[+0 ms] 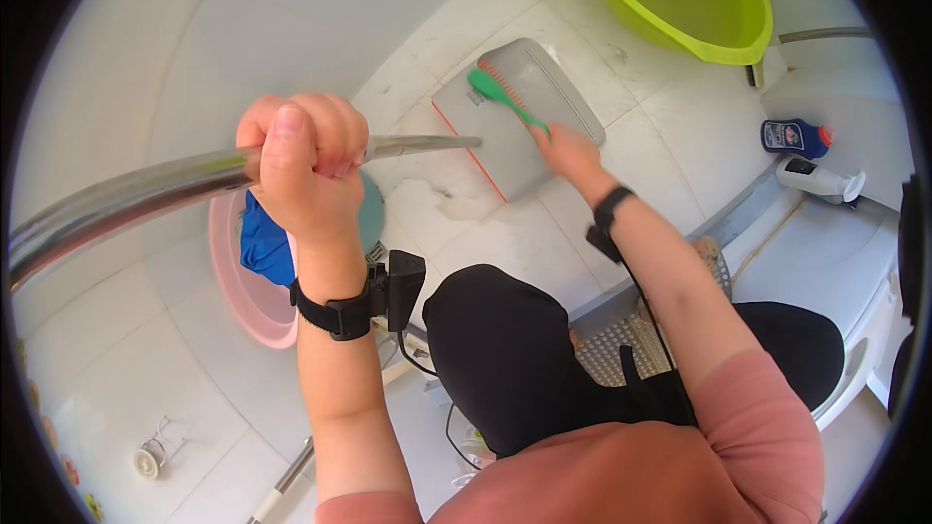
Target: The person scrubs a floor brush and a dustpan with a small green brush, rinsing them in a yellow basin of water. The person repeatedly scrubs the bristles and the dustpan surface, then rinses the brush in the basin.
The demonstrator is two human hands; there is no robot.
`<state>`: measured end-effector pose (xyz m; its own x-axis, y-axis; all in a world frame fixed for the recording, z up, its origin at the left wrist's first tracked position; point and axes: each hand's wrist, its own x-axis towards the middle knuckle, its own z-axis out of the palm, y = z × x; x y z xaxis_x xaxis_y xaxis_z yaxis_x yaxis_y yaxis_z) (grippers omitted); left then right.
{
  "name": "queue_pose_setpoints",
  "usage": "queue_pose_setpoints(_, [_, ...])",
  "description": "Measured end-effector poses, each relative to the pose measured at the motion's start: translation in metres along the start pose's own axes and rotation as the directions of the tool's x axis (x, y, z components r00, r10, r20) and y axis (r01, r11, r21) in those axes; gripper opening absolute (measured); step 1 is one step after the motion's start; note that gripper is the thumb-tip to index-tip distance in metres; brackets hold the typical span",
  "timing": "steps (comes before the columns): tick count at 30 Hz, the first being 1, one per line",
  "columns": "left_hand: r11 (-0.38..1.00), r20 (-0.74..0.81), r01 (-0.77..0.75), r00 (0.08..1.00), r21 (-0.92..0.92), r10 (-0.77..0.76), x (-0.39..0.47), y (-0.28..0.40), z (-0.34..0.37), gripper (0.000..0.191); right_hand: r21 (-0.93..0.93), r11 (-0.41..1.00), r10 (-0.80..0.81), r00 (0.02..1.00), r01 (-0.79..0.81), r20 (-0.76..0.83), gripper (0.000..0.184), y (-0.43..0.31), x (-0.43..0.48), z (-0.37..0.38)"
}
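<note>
My left hand (pixel 306 160) is closed around a shiny metal pole (pixel 145 196), thumb on top. The pole runs down to a grey dustpan (pixel 524 153) with an orange edge, lying on the tiled floor. My right hand (pixel 571 153) grips the handle of a green scrubbing brush (pixel 502 91), whose head is over the dustpan. A row of orange teeth or bristles shows along the brush; I cannot tell which of the two things it belongs to. Each wrist wears a black strap with a small device.
A lime-green tub (pixel 655 36) of water stands at the upper right. Left of me, a pink basin (pixel 273 331) holds blue cloth (pixel 262 244). A blue bottle (pixel 790 138) and a white spray bottle (pixel 819 178) stand right, near a raised ledge (pixel 728 218). White tiles (pixel 604 87) cover the floor.
</note>
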<state>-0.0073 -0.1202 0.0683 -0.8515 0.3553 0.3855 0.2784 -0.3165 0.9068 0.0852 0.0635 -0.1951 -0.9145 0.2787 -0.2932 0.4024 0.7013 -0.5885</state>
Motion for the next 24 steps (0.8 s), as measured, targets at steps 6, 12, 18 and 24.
queue_pose_setpoints(6, [1.0,0.004,-0.019,1.0,-0.019,0.019,0.002,-0.001,-0.001,0.027,-0.026,0.996,0.092,0.973,-0.089,0.211,0.04,0.013,-0.011,-0.003])
queue_pose_setpoints(12, [0.999,-0.024,-0.025,0.999,-0.02,0.025,0.0,-0.004,0.003,0.026,-0.083,0.991,0.116,0.981,-0.104,0.156,0.043,0.004,-0.025,-0.004])
queue_pose_setpoints(18, [1.0,0.013,-0.013,1.0,-0.028,0.013,0.002,-0.003,-0.002,0.026,-0.123,0.992,-0.01,0.979,0.035,0.202,0.038,-0.026,0.002,0.011])
queue_pose_setpoints(24, [0.999,-0.036,0.004,0.999,-0.048,-0.006,0.002,-0.008,-0.002,0.023,-0.06,0.991,0.128,0.955,-0.116,0.269,0.04,-0.008,-0.048,-0.023])
